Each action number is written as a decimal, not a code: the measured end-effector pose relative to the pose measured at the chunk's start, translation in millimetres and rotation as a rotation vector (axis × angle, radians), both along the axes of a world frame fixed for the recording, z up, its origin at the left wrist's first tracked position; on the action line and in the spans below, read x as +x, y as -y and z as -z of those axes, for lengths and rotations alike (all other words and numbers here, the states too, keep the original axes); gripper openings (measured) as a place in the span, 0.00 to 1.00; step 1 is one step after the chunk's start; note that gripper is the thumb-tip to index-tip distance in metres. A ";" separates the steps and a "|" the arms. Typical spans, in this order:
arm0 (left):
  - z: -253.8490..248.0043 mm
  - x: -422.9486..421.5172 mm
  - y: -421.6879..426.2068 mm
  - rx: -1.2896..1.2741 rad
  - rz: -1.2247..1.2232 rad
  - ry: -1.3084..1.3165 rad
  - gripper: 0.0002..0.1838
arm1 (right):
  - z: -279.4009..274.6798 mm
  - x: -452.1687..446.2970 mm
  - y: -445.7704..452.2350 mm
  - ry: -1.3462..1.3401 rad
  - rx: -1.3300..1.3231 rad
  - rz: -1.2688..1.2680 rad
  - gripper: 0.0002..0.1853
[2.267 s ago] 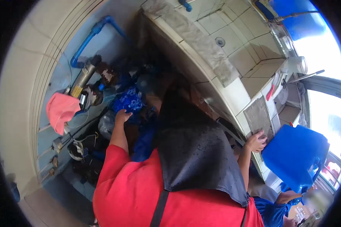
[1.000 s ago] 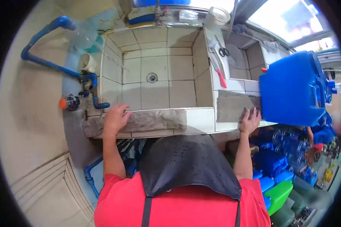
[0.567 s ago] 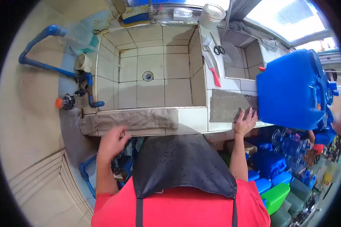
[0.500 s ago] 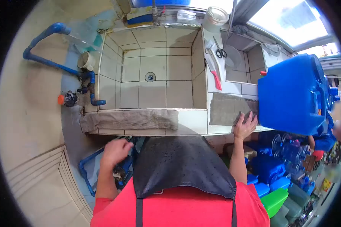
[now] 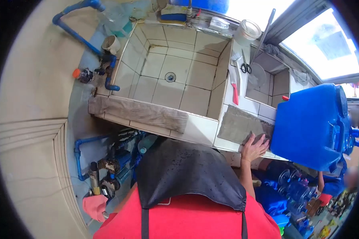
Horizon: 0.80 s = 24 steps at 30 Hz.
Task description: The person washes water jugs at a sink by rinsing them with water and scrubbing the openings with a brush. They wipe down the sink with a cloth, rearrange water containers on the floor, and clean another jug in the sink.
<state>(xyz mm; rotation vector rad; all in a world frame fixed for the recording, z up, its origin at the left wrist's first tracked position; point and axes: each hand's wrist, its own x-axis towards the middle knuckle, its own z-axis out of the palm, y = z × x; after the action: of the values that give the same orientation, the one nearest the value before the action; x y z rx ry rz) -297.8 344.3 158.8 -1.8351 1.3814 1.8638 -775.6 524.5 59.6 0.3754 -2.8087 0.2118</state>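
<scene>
Right hand (image 5: 254, 149) rests, fingers spread, on gray mat (image 5: 243, 125), blue jug (image 5: 307, 125) at its two o'clock, left hand hidden, state unclear.

A tiled sink (image 5: 155, 89) with a round drain (image 5: 170, 77) fills the view toward 12 o'clock, a gray rag (image 5: 137, 112) draped along its front rim. At 2 o'clock, a red-handled knife (image 5: 234, 89), a white brush (image 5: 238, 63) and black-handled scissors (image 5: 246, 68) lie on the tiled table (image 5: 201, 129); a white lidded tub (image 5: 249, 32) stands at 1. A large blue jug (image 5: 307, 125) stands at 3. At 4, the right grip (image 5: 255, 148), a bare hand with fingers spread, rests on the edge of a gray mat (image 5: 243, 124), just beside the jug. A mug (image 5: 111, 44) sits near 11, an orange-capped bottle (image 5: 83, 75) at 10. A black apron (image 5: 189, 171) spreads at 6; a pink cloth (image 5: 95, 207) hangs between 7 and 8.
</scene>
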 end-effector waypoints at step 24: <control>-394.2 -62.5 161.2 -2.336 0.517 -0.903 0.20 | -278.9 45.7 66.1 0.779 -0.941 -1.413 0.33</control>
<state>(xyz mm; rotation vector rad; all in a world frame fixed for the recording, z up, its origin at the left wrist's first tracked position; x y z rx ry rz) -360.3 183.1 553.1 0.2273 4.2959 -0.1796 -729.9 458.4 338.5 2.1754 -1.9354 2.1287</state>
